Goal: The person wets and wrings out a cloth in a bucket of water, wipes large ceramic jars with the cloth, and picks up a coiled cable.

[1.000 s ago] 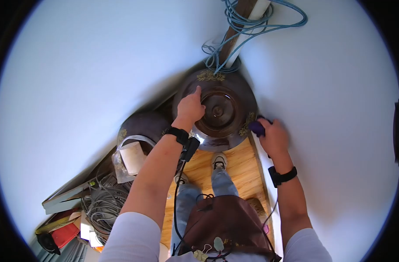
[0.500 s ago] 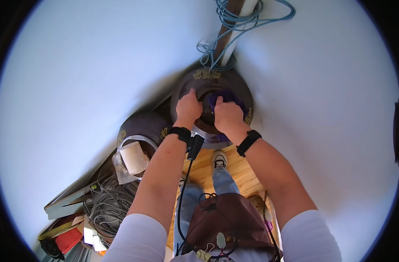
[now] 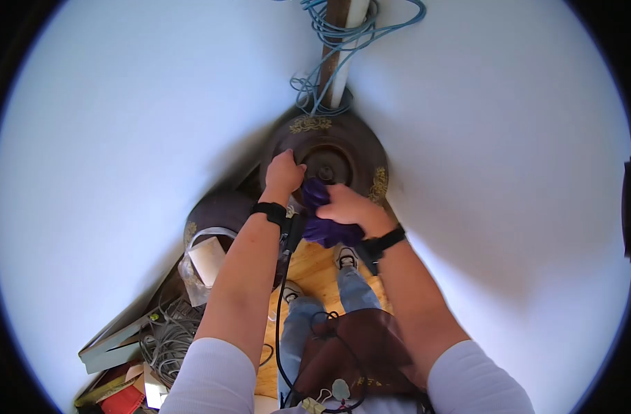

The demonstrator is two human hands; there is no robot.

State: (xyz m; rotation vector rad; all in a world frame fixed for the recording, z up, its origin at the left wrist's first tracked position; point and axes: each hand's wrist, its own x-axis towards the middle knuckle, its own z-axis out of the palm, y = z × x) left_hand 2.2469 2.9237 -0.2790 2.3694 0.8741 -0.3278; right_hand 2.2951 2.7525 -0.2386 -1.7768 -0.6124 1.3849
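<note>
Left hand (image 3: 284,176) partly open, thumb apart from its bent fingers, the person touched the left side of a dark-brown glazed jar (image 3: 360,148), which stood in the corner of the white walls (image 3: 156,90). Gold ornament (image 3: 310,123) marked its far side, too small for me to read as lettering. Bunched purple cloth (image 3: 326,232) overlapped the near edge, the right hand (image 3: 353,207) closed firmly round its folds. Another gold motif (image 3: 379,185) showed farther right.
</note>
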